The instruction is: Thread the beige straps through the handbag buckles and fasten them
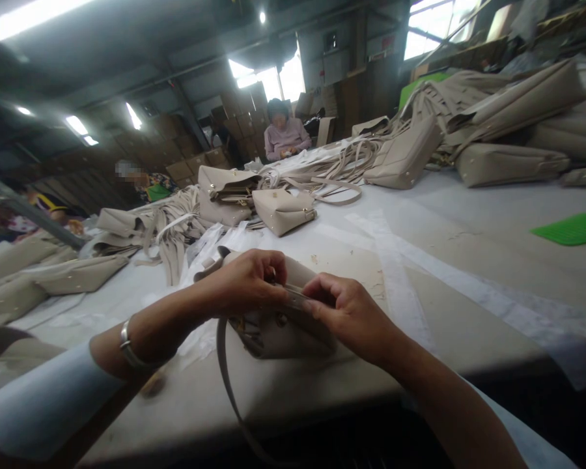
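A beige handbag (293,339) lies on the white-covered table in front of me, its opening turned up toward my hands. My left hand (258,277) pinches the bag's top edge with thumb and curled fingers. Close beside it, my right hand (344,309) grips the same edge between thumb and fingers. A round metal stud shows on the bag's near side just below my fingers. From the bag's left end a beige strap (227,371) hangs down over the table's front edge. The inside of the bag is mostly hidden.
More beige handbags (283,212) stand behind, with a large pile (512,159) at the right and others (81,273) at the left. Loose straps (176,221) lie bundled among them. A green mat (571,229) rests at the right. A person (286,133) sits across the table.
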Tool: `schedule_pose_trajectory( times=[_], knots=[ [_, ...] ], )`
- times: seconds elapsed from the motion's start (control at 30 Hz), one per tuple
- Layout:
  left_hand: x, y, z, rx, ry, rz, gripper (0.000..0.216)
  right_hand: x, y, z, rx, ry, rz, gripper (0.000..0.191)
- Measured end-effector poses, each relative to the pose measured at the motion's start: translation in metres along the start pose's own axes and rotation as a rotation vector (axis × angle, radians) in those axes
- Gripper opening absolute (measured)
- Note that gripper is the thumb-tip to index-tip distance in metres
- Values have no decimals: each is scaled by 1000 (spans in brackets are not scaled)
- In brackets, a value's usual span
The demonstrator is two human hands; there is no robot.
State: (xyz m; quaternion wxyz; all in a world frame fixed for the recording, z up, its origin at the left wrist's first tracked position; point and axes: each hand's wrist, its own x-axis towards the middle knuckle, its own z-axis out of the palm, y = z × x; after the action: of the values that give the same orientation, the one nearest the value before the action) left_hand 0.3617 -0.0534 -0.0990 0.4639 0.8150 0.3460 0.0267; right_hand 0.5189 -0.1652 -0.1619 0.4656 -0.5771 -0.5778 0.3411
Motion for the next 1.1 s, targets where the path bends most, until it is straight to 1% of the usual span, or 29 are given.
schedule_pose_trajectory(
  times=[0.07, 0.17, 0.3, 0.43, 0.63, 0.8, 0.97, 1.1],
  knots=[
    [1, 2, 2, -20, 17, -8, 24, -1, 3, -2, 3, 17, 38, 7],
    [2, 4, 2, -24, 41, -16, 22, 1, 5, 0, 39, 43, 50, 7],
    [0, 6, 0, 54, 58, -13, 21, 6, 0, 4, 63, 45, 85, 10],
    [-1, 4, -1, 113, 63, -14, 19, 12, -3, 7, 76, 24, 86, 13],
    [0, 3, 2, 70, 91, -42, 23, 14, -5, 12, 51, 65, 93, 15],
    [1, 3, 2, 73, 99, -37, 34, 15, -6, 10, 52, 64, 106, 15],
    [3, 3, 4, -8, 110, -20, 33, 19, -4, 10, 45, 82, 110, 16],
    [4, 2, 6, -28, 136, -31, 36, 25, 0, 10, 83, 59, 107, 13]
  ],
)
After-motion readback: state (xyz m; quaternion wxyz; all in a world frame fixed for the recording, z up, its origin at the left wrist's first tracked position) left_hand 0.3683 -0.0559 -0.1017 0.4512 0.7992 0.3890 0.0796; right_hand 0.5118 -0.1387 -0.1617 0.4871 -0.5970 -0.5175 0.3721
